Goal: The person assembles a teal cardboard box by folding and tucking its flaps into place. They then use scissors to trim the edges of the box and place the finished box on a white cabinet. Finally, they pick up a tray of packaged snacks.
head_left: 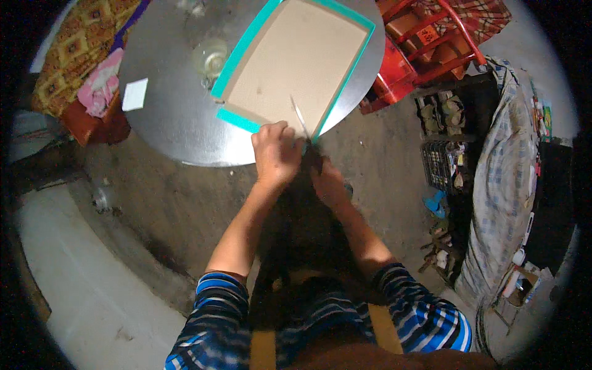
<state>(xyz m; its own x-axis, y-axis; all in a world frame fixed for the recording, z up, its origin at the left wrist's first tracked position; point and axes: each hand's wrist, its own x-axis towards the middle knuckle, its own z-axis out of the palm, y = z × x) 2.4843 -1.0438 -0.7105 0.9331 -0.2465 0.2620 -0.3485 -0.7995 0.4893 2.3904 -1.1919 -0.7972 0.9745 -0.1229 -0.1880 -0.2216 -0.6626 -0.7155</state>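
Left-hand grip (275,154): closed on near wall of teal-rimmed, rectangular beige tray (296,58), seemingly steadying it; tray at twelve o'clock, on round silver metal tabletop (166,83). Right-hand grip (330,183): pinching slim metal scissors (300,116), blades toward eleven.

Worktop (163,68), left side: open passage between the white card (135,94) at the left edge and the glass dish (214,60). Near-left edge: unobstructed. Right side: occupied by the shallow box (296,49). Its near corner: blocked by the left hand (275,155), right hand (330,183) and upward-pointing blade (298,113). Red chair (398,71): obstructs access just off the right edge.
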